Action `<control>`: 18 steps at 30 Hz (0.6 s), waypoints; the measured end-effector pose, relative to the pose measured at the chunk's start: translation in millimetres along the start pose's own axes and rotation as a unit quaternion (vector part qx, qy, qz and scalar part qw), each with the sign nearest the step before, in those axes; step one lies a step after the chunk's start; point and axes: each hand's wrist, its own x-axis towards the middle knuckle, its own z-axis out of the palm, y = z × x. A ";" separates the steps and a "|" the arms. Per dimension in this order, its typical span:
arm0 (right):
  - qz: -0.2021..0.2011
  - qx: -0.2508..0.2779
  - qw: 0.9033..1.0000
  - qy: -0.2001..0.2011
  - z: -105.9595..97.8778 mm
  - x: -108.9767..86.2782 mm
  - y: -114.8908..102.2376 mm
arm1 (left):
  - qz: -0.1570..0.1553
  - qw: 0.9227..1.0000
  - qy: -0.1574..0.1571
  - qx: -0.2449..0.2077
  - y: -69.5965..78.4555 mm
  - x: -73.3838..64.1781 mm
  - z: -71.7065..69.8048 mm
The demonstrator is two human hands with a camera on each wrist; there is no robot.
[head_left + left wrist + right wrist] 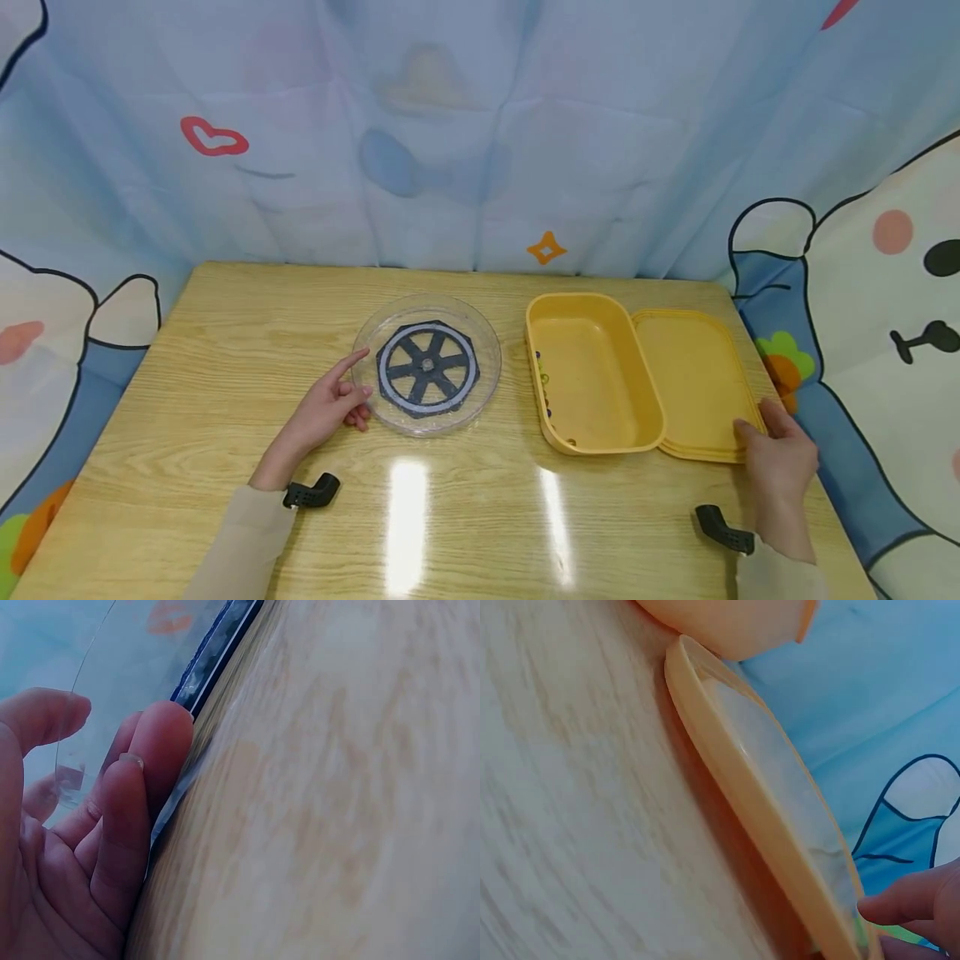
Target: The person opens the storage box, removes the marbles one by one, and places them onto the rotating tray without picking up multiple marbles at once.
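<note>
In the head view, a clear round dish [489, 367] holds a dark disc [427, 367] with a pale ring and wheel-like spokes. My left hand [330, 404] is at the dish's left rim, index finger stretched along it and the thumb apart. The left wrist view shows the fingers [120, 825] loosely bent beside the clear wall; exact contact is hard to make out. My right hand [783, 454] pinches the near right corner of a yellow lid [693, 379], thumb on top. Some of its fingers are hidden. Left of that lid stands a yellow rectangular box [592, 375].
Several tiny coloured rings [544, 379] lie along the box's left inner side. The lid lies against the box's right side. A wooden table [225, 358] carries everything. A patterned blue curtain [450, 167] hangs behind and at both sides.
</note>
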 end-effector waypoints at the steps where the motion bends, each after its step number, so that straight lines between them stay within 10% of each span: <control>1: 0.005 0.013 1.000 -0.003 0.6 0.4 1.1 | 0.000 1.000 0.000 0.000 -0.1 -0.6 0.0; 9: 0.010 0.046 0.999 -0.006 4.2 -5.0 -0.6 | 0.005 1.000 -0.002 0.002 3.0 -1.0 -1.1; 18: -0.118 -0.008 0.992 0.054 8.4 -24.8 -32.9 | 0.001 1.000 0.003 -0.001 2.9 -2.2 0.0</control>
